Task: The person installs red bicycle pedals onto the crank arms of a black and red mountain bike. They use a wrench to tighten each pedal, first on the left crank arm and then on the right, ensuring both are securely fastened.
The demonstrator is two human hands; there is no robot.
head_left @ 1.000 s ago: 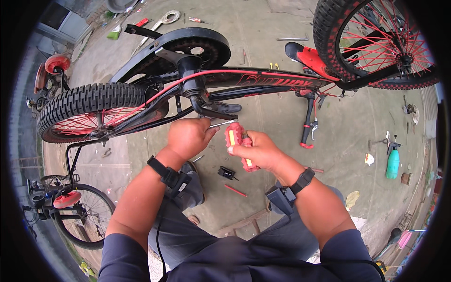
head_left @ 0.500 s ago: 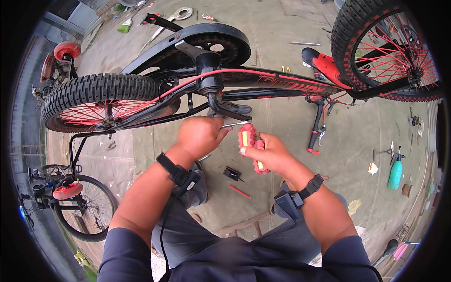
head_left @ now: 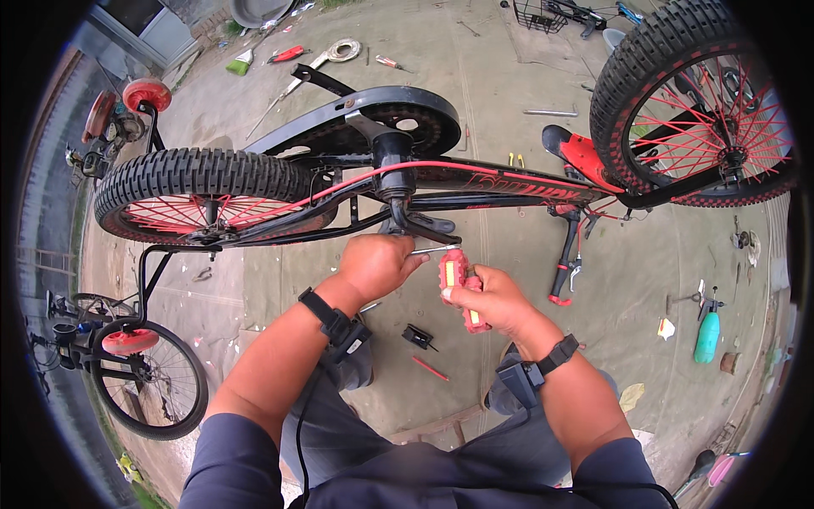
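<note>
While the floor spreads beneath, the upturned black-and-red bicycle stretches across it, its frame blocking part of the view; a second bicycle shows at left, a teal spray bottle well to the right. The right hand's fingers clamp the red pedal at the near crank's end; the left hand's, closed, grip a silver wrench there. Below lie a small black part and a red stick.
</note>
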